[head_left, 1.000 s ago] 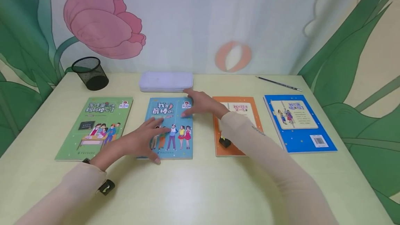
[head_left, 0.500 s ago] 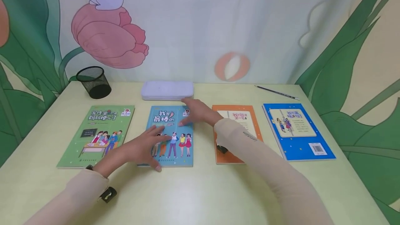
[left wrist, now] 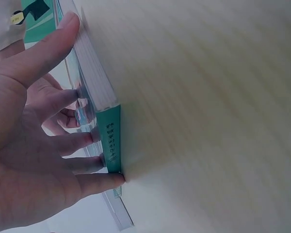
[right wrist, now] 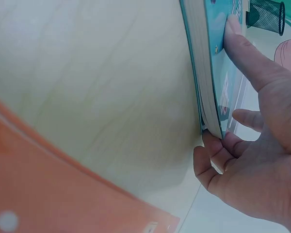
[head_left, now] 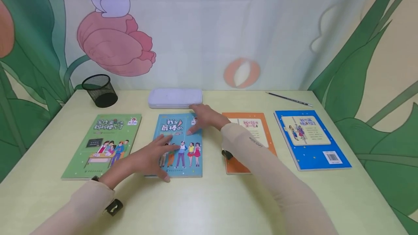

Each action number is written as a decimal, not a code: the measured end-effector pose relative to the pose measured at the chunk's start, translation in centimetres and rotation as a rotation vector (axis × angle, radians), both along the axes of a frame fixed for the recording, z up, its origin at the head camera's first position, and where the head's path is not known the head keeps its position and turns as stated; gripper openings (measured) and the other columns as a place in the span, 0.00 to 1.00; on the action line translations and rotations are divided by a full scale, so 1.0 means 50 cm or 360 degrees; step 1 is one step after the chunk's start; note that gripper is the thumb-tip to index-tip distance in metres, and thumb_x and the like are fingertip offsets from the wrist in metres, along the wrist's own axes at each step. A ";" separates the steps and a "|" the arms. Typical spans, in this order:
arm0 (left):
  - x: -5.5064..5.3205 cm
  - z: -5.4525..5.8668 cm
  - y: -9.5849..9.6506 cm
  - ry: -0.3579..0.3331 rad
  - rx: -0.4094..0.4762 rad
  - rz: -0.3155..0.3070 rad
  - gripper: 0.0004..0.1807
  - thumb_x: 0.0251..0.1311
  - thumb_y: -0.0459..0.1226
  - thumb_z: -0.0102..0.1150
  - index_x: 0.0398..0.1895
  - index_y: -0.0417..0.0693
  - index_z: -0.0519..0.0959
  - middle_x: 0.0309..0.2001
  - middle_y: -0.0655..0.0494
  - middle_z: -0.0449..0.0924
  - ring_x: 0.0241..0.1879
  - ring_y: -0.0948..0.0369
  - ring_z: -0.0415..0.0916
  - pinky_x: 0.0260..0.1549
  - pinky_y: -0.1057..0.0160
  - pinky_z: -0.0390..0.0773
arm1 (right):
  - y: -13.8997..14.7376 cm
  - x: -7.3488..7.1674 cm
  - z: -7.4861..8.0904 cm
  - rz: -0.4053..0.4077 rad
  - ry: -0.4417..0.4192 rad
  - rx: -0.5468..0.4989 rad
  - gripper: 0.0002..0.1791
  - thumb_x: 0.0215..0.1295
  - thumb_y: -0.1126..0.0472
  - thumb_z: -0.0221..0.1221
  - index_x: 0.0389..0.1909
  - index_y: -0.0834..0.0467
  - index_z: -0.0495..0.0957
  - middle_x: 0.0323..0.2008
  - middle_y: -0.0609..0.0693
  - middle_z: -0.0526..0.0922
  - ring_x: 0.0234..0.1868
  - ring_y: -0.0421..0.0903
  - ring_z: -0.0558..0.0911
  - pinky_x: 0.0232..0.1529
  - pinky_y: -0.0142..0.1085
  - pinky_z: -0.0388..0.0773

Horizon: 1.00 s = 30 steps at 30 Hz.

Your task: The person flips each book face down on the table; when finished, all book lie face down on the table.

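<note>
A light blue paperback book (head_left: pixel 189 169) with cartoon children on its cover lies flat, left of the table's middle. My left hand (head_left: pixel 151 158) rests over its lower left part with fingers spread. In the left wrist view, the thumb (left wrist: pixel 48 51) is at the book's near page edge, and the little finger reaches the table beside the spine (left wrist: pixel 109 133). My right hand (head_left: pixel 209 117) holds the top right corner. The right wrist view shows its thumb (right wrist: pixel 245 53) on the cover and the other fingers (right wrist: pixel 218 150) bent at the book's top edge.
A green book (head_left: pixel 80 162) lies left; an orange book (head_left: pixel 233 166) and a dark blue book (head_left: pixel 310 160) lie right, the orange one partly under the right forearm. Behind are a lilac pencil case (head_left: pixel 174 97), a black mesh pen holder (head_left: pixel 102 93) and a pencil (head_left: pixel 289 99).
The whole scene sits lower in the head view as the camera tilts up. Both hands keep nearly the same places on the light blue book.
</note>
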<state>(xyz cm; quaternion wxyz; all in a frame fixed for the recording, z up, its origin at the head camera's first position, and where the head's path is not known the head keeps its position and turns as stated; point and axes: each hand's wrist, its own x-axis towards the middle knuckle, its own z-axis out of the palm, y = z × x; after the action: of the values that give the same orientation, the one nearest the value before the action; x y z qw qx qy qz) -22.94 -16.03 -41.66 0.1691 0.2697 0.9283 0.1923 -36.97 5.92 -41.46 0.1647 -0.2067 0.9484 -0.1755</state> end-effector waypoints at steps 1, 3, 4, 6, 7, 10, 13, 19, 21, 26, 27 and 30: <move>0.001 -0.001 0.000 -0.0005 0.0002 0.0003 0.51 0.42 0.48 0.81 0.72 0.48 0.67 0.78 0.34 0.47 0.77 0.30 0.38 0.66 0.28 0.58 | -0.001 -0.001 -0.001 -0.0003 -0.0012 0.0004 0.60 0.46 0.40 0.76 0.78 0.52 0.54 0.75 0.56 0.62 0.76 0.57 0.60 0.74 0.52 0.61; 0.004 -0.002 0.001 -0.0012 0.0005 0.0006 0.51 0.42 0.48 0.81 0.72 0.48 0.67 0.78 0.34 0.48 0.77 0.30 0.38 0.66 0.28 0.58 | -0.003 -0.002 -0.004 0.0001 -0.0019 0.0012 0.61 0.46 0.40 0.77 0.77 0.52 0.55 0.75 0.56 0.62 0.76 0.58 0.60 0.74 0.52 0.61; 0.005 -0.003 0.001 -0.0016 0.0005 0.0010 0.51 0.42 0.48 0.81 0.72 0.49 0.67 0.78 0.34 0.48 0.77 0.31 0.38 0.66 0.28 0.58 | -0.003 -0.003 -0.005 0.0001 -0.0021 0.0015 0.61 0.45 0.40 0.77 0.77 0.52 0.55 0.75 0.56 0.62 0.76 0.57 0.61 0.74 0.52 0.62; 0.007 -0.002 0.002 -0.0024 -0.0001 0.0020 0.51 0.42 0.48 0.81 0.72 0.49 0.67 0.78 0.35 0.48 0.77 0.31 0.38 0.66 0.28 0.59 | -0.005 -0.004 -0.008 0.0011 -0.0013 0.0022 0.61 0.44 0.40 0.77 0.78 0.51 0.55 0.75 0.55 0.63 0.76 0.56 0.62 0.74 0.51 0.63; 0.008 -0.002 0.002 -0.0024 -0.0004 0.0021 0.51 0.42 0.49 0.81 0.72 0.49 0.67 0.78 0.35 0.48 0.77 0.31 0.38 0.66 0.28 0.59 | -0.006 -0.004 -0.009 0.0014 -0.0011 0.0023 0.62 0.44 0.40 0.77 0.78 0.50 0.55 0.75 0.54 0.63 0.76 0.55 0.62 0.74 0.50 0.63; 0.009 0.000 0.001 -0.0031 -0.0017 0.0036 0.52 0.42 0.49 0.81 0.73 0.50 0.67 0.79 0.36 0.48 0.77 0.31 0.38 0.66 0.28 0.59 | -0.010 -0.006 -0.012 0.0028 -0.0004 0.0015 0.62 0.44 0.40 0.78 0.78 0.49 0.54 0.76 0.53 0.63 0.76 0.54 0.62 0.74 0.49 0.62; 0.009 0.000 0.000 -0.0037 -0.0022 0.0036 0.52 0.42 0.48 0.81 0.73 0.50 0.67 0.79 0.36 0.47 0.77 0.32 0.38 0.66 0.28 0.59 | -0.013 -0.007 -0.013 0.0038 -0.0015 0.0011 0.62 0.45 0.41 0.78 0.79 0.50 0.53 0.76 0.53 0.62 0.77 0.53 0.61 0.75 0.49 0.61; 0.007 -0.002 0.002 -0.0042 -0.0021 0.0025 0.52 0.42 0.48 0.81 0.73 0.50 0.67 0.79 0.36 0.47 0.77 0.32 0.38 0.66 0.29 0.61 | -0.014 -0.010 -0.012 0.0029 -0.0023 0.0048 0.62 0.45 0.40 0.77 0.79 0.48 0.53 0.76 0.50 0.62 0.77 0.52 0.61 0.74 0.49 0.62; 0.007 0.000 0.003 -0.0037 -0.0016 0.0027 0.52 0.42 0.48 0.81 0.73 0.50 0.67 0.79 0.35 0.48 0.77 0.32 0.38 0.65 0.29 0.61 | -0.014 -0.012 -0.009 0.0026 -0.0020 0.0058 0.61 0.44 0.39 0.77 0.78 0.48 0.55 0.76 0.50 0.63 0.77 0.53 0.62 0.74 0.50 0.62; 0.006 0.005 0.006 -0.0038 0.0003 0.0042 0.51 0.41 0.48 0.82 0.72 0.50 0.68 0.79 0.36 0.48 0.77 0.32 0.38 0.65 0.28 0.61 | -0.011 -0.018 -0.004 0.0032 -0.0018 0.0076 0.57 0.44 0.37 0.76 0.75 0.50 0.62 0.73 0.51 0.67 0.74 0.53 0.65 0.73 0.50 0.65; 0.006 0.006 0.006 -0.0039 -0.0002 0.0047 0.51 0.42 0.48 0.82 0.73 0.51 0.68 0.79 0.36 0.48 0.77 0.32 0.38 0.65 0.29 0.62 | -0.011 -0.019 -0.003 0.0040 -0.0011 0.0073 0.56 0.44 0.37 0.76 0.74 0.50 0.64 0.73 0.51 0.67 0.73 0.54 0.65 0.73 0.50 0.65; 0.005 0.008 0.003 -0.0041 -0.0007 0.0062 0.51 0.41 0.48 0.82 0.73 0.52 0.68 0.79 0.37 0.47 0.78 0.33 0.38 0.65 0.29 0.61 | -0.014 -0.021 0.000 0.0082 0.0020 0.0083 0.55 0.45 0.36 0.75 0.73 0.50 0.65 0.73 0.52 0.67 0.74 0.54 0.64 0.73 0.50 0.64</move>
<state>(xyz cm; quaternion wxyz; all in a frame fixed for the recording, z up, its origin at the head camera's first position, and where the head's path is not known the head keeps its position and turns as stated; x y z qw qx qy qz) -22.70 -15.86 -41.25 0.1779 0.2486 0.9315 0.1969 -38.01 5.20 -41.48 0.1685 -0.2279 0.9480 -0.1452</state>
